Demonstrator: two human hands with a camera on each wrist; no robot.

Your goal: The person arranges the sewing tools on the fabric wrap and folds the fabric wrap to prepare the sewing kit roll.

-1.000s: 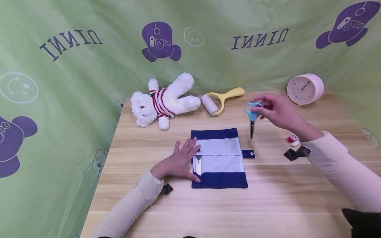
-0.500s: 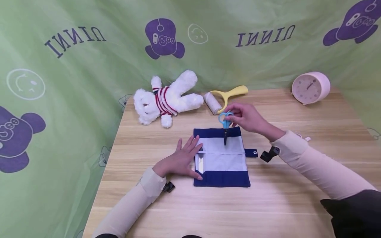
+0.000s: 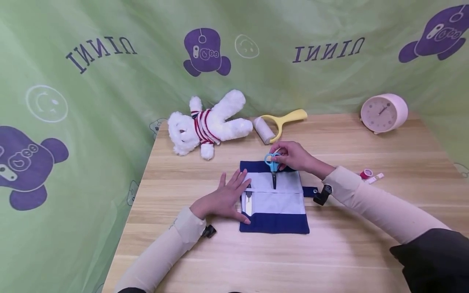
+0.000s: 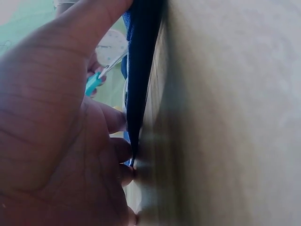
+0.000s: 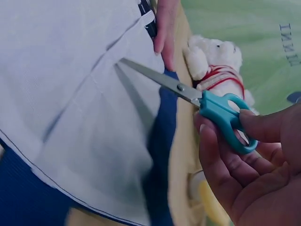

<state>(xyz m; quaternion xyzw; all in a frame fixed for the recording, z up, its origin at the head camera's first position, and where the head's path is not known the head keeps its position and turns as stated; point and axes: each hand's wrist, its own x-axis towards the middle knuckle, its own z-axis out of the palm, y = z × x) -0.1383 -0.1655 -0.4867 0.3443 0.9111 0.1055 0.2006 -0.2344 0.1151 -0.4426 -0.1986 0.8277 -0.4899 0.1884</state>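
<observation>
A navy fabric pouch [image 3: 275, 223] lies unfolded on the table, its pale lining [image 3: 283, 202] facing up with a pocket edge across the middle. My left hand [image 3: 223, 200] rests with spread fingers on the pouch's left side. Beside those fingers a slim white-and-black tool [image 3: 249, 201], perhaps a craft knife, sits in the pocket. By the blue handles, my right hand [image 3: 293, 156] pinches small scissors [image 3: 273, 165] over the lining. Their blades point down, closed, and in the right wrist view the scissors' [image 5: 221, 113] tip is close to the pocket edge; contact is unclear.
A white teddy bear [image 3: 205, 126] in a striped sweater lies at the back left. Near it is a yellow-handled lint roller [image 3: 283, 120]. A pink clock [image 3: 382, 114] stands at the back right. A red thread spool [image 3: 366, 174] and a small pinkish-white item [image 3: 374, 178] lie right of the pouch.
My right hand has carried the scissors left and toward me, from beside the pouch to over its lining, and lowered them. The left hand has stayed on the pouch.
</observation>
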